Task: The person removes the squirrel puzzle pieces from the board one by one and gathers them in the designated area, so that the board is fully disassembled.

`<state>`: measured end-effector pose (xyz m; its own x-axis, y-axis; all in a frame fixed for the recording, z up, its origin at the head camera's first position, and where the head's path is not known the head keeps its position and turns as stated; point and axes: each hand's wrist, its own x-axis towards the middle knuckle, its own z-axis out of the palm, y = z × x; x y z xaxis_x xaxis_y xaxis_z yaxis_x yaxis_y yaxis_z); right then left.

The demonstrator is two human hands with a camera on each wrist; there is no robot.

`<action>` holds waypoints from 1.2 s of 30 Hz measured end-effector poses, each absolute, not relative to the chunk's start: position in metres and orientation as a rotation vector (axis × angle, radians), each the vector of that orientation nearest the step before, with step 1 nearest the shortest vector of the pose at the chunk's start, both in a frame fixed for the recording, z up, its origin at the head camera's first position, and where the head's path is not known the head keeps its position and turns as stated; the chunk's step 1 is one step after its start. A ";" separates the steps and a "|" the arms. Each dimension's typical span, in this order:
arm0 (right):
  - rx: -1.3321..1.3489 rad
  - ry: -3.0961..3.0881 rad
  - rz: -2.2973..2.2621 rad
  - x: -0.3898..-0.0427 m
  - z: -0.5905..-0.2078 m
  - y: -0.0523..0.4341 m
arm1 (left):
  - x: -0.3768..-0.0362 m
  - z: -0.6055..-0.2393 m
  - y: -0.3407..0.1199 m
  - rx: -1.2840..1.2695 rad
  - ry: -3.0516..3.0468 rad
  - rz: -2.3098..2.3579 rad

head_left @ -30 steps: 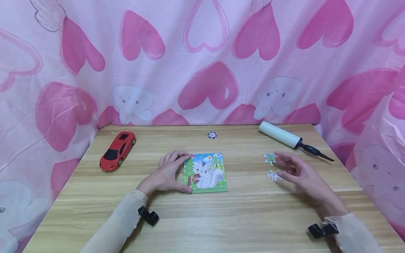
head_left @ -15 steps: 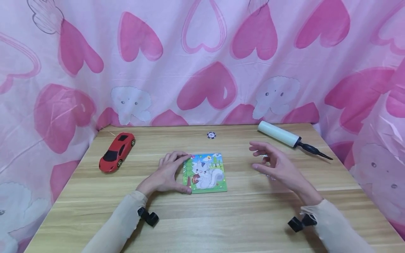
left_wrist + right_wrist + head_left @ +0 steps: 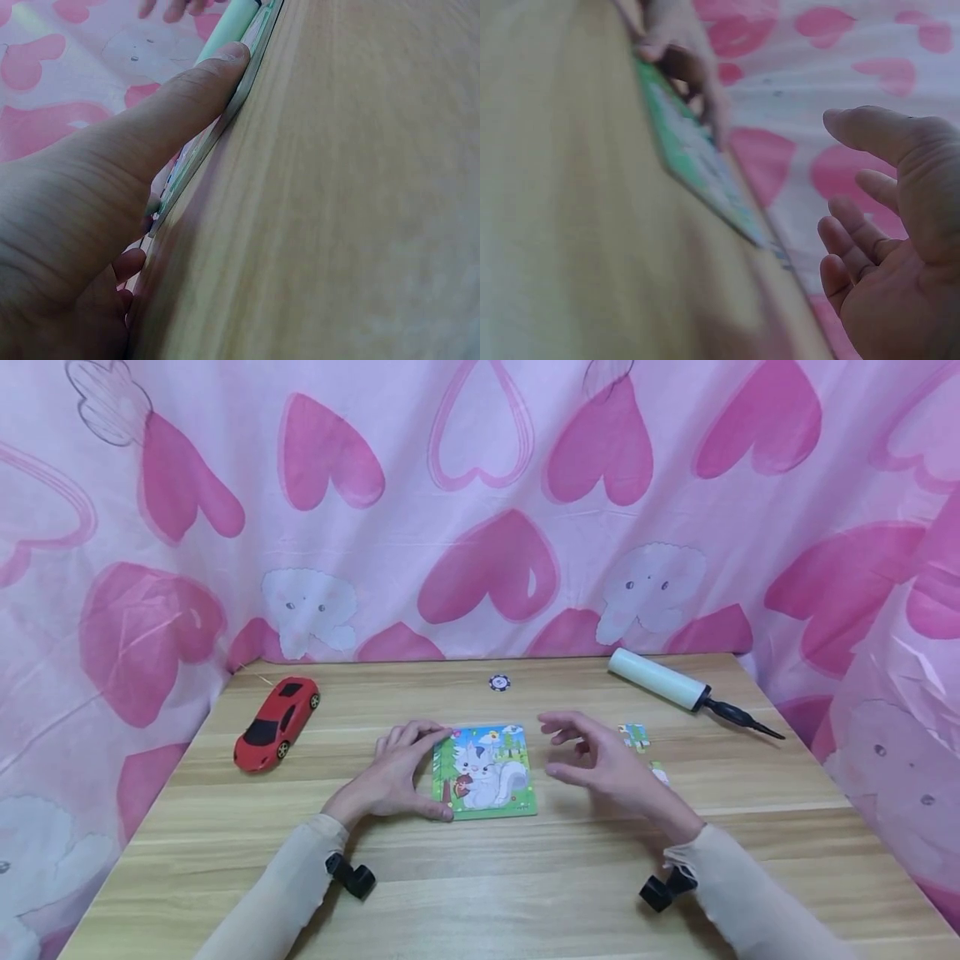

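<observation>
Head view showed one squirrel-picture puzzle board (image 3: 491,772) lying flat around the middle of the worktop (image 3: 480,893), between its left and right edges. It looked thin, stiff and light, with a smooth face that might slide easily; any loose parts could shift if it were tipped. Its side edges and corners seemed the best places to take hold.

Two hands were at work. The left hand (image 3: 390,777) gripped the board's left side, thumb at the near left corner and fingers at the far left one. The right hand (image 3: 607,768) held nothing, just beside the right side, its fingers loosely bent and the thumb well apart.

Jigsaw pieces (image 3: 635,735) showed in two patches beyond that hand, partly hidden, so their number was unclear. One poker chip (image 3: 499,682) lay near the far edge, one red toy car (image 3: 276,724) toward the far left corner, and one hand pump (image 3: 660,681) toward the far right corner.
</observation>
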<state>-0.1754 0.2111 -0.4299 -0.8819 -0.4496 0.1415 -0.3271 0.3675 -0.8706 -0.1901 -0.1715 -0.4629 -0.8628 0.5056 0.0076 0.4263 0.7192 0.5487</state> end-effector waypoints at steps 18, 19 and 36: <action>-0.821 2.605 -1.212 -0.169 -0.464 0.172 | -0.191 -0.463 -0.167 0.754 2.761 0.831; -0.818 2.619 -1.186 -0.169 -0.464 0.172 | -0.192 -0.463 -0.167 0.752 2.761 0.833; -0.827 2.613 -1.097 -0.172 -0.466 0.168 | -0.190 -0.462 -0.172 0.753 2.773 0.845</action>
<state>-0.1721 0.1677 -0.4663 -0.8264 -0.5617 0.0393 -0.4215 0.5708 -0.7047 -0.1897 -0.1715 -0.4619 -0.8635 0.5044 0.0064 0.4222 0.7157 0.5563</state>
